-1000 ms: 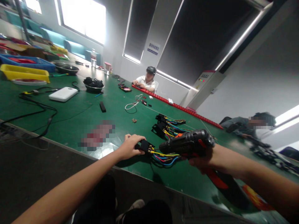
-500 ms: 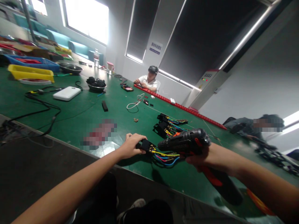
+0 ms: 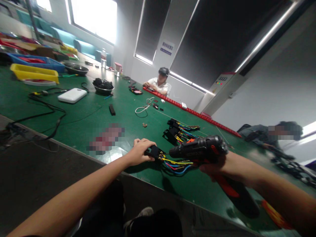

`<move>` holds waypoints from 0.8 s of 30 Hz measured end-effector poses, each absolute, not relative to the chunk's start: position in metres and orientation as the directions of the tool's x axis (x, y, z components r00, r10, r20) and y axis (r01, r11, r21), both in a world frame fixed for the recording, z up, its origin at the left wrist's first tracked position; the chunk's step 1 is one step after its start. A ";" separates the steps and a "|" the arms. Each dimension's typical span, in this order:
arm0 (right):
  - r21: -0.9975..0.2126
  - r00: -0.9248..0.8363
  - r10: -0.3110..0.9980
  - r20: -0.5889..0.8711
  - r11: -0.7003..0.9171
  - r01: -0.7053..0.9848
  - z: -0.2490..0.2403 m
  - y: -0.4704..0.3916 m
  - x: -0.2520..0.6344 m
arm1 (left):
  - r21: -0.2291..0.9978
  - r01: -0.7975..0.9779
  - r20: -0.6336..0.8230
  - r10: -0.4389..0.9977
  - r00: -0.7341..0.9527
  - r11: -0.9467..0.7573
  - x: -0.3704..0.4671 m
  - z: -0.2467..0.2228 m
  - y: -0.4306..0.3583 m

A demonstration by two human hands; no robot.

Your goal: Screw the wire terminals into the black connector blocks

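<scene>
Little is changed: the connector (image 3: 155,152) stays pinned by the left hand (image 3: 139,152), the drill (image 3: 199,149) stays clenched in the right hand (image 3: 214,168); spare harnesses (image 3: 179,131) lie just beyond.

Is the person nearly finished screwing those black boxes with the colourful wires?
Hard to say. In hand: the left hand pins one black connector block to the green table, while the right hand points the electric screwdriver at it. A pile of similar wired blocks lies just behind; the pictures do not show whether those are done or waiting.
</scene>
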State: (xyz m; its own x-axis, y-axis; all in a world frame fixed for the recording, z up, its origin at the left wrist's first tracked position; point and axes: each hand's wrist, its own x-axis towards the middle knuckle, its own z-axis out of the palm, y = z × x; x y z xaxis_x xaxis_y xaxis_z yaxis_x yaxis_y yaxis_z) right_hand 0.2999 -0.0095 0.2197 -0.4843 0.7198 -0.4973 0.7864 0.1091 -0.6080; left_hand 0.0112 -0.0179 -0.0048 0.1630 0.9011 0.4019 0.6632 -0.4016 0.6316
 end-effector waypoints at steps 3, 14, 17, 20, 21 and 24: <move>-0.591 -0.477 0.712 -0.516 0.107 0.800 0.223 -0.010 0.298 | 0.633 0.660 0.405 0.900 0.164 -0.405 0.011 -0.005 -0.018; -0.567 -0.673 0.517 -0.529 0.375 0.733 0.258 0.016 0.271 | 0.640 0.641 0.406 0.895 0.184 -0.423 0.010 -0.004 -0.018; -0.587 -0.686 0.469 -0.556 0.362 0.724 0.262 0.020 0.264 | 0.643 0.638 0.407 0.895 0.183 -0.423 0.010 -0.004 -0.018; -0.595 -0.730 0.394 -0.559 0.423 0.684 0.263 0.027 0.262 | 0.647 0.632 0.406 0.894 0.188 -0.426 0.010 -0.005 -0.017; -0.587 -0.746 0.369 -0.554 0.463 0.664 0.263 0.030 0.262 | 0.648 0.630 0.407 0.894 0.190 -0.428 0.010 -0.004 -0.017; -0.543 -0.770 0.327 -0.548 0.562 0.624 0.263 0.038 0.260 | 0.646 0.628 0.409 0.892 0.194 -0.433 0.010 -0.004 -0.017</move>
State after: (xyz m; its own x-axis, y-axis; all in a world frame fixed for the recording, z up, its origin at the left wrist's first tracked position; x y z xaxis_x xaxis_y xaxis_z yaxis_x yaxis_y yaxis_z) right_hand 0.2599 0.0383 0.2634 -0.7701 0.3265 -0.5480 0.6244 0.5619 -0.5427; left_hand 0.0099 -0.0167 -0.0038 0.1939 0.8915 0.4094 0.6280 -0.4334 0.6463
